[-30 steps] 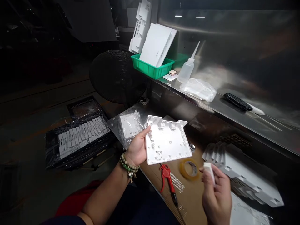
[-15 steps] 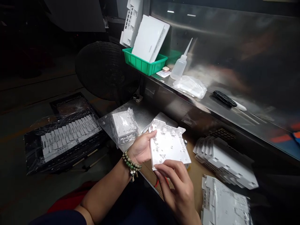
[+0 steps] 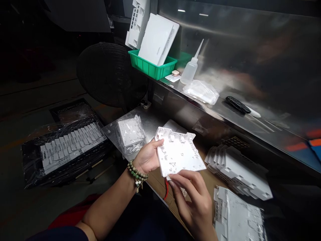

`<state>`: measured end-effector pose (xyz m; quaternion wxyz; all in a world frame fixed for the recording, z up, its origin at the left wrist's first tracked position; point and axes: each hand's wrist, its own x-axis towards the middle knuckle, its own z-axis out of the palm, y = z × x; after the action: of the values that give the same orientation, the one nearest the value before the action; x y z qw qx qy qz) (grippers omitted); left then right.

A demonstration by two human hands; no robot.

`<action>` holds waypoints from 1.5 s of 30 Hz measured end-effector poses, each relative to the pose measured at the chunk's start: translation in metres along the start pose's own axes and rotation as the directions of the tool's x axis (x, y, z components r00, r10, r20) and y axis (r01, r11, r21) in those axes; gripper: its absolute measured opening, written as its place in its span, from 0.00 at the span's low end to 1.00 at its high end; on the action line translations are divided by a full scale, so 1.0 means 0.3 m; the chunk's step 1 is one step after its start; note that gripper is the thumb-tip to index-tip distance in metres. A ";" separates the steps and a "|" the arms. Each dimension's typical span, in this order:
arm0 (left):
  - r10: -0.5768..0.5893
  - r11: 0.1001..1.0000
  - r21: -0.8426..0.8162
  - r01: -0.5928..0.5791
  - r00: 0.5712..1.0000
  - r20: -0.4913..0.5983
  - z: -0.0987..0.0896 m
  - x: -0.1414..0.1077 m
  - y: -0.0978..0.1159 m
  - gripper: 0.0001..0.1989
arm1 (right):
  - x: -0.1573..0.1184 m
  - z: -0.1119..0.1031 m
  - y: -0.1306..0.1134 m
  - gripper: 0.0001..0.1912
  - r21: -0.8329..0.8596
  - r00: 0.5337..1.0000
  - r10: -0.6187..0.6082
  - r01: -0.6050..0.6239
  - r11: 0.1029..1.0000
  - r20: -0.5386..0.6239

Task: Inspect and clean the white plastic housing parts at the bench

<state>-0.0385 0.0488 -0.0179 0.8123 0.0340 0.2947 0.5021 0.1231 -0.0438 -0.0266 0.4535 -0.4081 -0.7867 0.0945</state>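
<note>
My left hand [image 3: 149,156] grips a white plastic cover [image 3: 181,152] by its left side, thumb on top. The cover's inner face is turned up, showing small clips and a raised back edge. At the near corner, my right hand [image 3: 192,197] is closed in a pinch just below the rim. A tiny white bit shows at those fingertips, too small to name. On the bench to the left lies another white cover [image 3: 131,130] in clear plastic. Right of my hands stand several stacked white covers [image 3: 245,170], with a plastic-wrapped stack [image 3: 240,214] nearer me.
The metal shelf [image 3: 220,113] above carries a green bin [image 3: 152,68] with white covers, a squeeze bottle [image 3: 190,72], clear bags [image 3: 202,91] and a black-and-white tool [image 3: 242,106]. A fan [image 3: 110,73] stands behind. On the left, a black crate [image 3: 32,167] holds a row of white parts.
My right fingertips have shifted slightly off the cover's near corner, and the white bit now shows between them. The cover has tilted a little. The whole view has shifted slightly.
</note>
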 end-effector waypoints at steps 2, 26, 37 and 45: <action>0.005 1.000 0.003 -0.005 1.000 0.003 0.003 -0.002 -0.002 0.28 | 0.001 0.005 -0.003 0.15 0.018 1.000 0.007 -0.007 1.000 -0.016; 0.098 0.992 0.084 -0.099 0.995 0.011 -0.001 -0.052 0.020 0.29 | -0.098 -0.139 0.149 0.09 -0.031 0.933 0.270 -0.285 0.958 -0.240; 0.165 0.986 0.018 -0.164 0.984 -0.071 -0.086 -0.098 0.074 0.29 | -0.115 -0.233 0.226 0.08 -0.059 0.821 0.310 -0.382 0.922 -0.480; 0.166 0.985 0.055 -0.161 0.982 -0.093 -0.093 -0.094 0.061 0.26 | -0.145 -0.237 0.228 0.09 -0.086 0.857 0.288 -0.355 0.931 -0.427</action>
<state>-0.0764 0.0277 -0.0220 0.7521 0.0528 0.3419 0.5610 0.2284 -0.0466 -0.0493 0.5504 -0.5800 -0.6002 0.0181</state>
